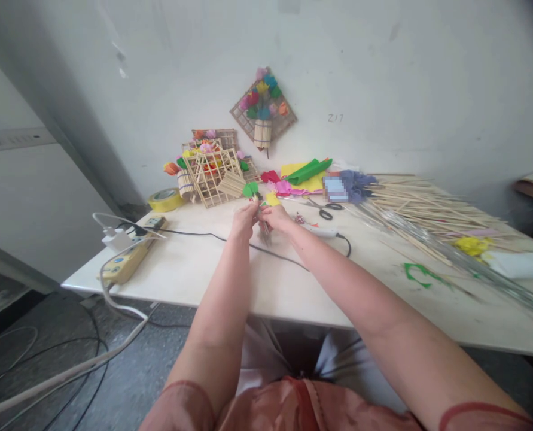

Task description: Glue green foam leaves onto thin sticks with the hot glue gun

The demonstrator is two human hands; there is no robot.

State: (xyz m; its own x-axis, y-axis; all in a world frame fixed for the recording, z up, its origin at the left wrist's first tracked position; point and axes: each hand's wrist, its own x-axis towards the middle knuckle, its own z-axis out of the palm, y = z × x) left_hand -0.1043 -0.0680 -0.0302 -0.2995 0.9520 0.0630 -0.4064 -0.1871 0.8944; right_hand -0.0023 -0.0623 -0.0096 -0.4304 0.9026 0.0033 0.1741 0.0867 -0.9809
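Observation:
Both my hands meet over the middle of the white table. My left hand (245, 220) has its fingers closed around thin stems below a green paper flower (250, 190). Close beside it, my right hand (277, 216) pinches the same small bundle, just under a yellow paper flower (272, 199). The stem ends (265, 233) hang below the fingers and look blurred. Behind my hands a bundle of flat wooden sticks (231, 184) leans at a wooden lattice (212, 176).
A power strip (129, 257) and yellow tape roll (166, 200) lie left. Scissors (325, 211) and a white corded tool (322, 231) lie right of my hands. Thin sticks (428, 203) cover the right back. A black cord crosses the table. A flower lattice hangs on the wall.

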